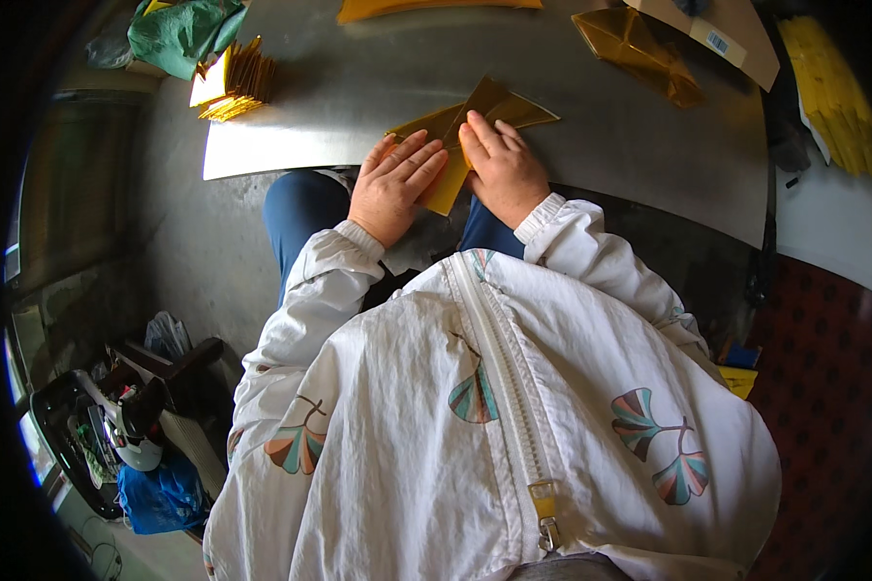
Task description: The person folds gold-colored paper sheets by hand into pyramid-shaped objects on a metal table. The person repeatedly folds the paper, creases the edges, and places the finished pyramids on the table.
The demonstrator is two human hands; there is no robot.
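Note:
A piece of folded gold paper (489, 101) lies at the near edge of the metal table (358, 77), one flap hanging over the edge toward me. Its arms cross one another and spread to left and right. My left hand (394, 184) rests on its left part, palm down with the fingers stretched out. On the right, my right hand (504, 169) presses on the paper with its fingers extended; its thumb is mostly hidden. Neither hand is wrapped round the paper.
A stack of folded gold papers (231, 82) stands at the table's far left, near a green plastic bag (184, 39). Toward the far right lie a shaped gold paper piece (635, 48) and a cardboard box (736, 48). Yellow bundles (833, 97) are further right. A black basket (77, 445) sits lower left.

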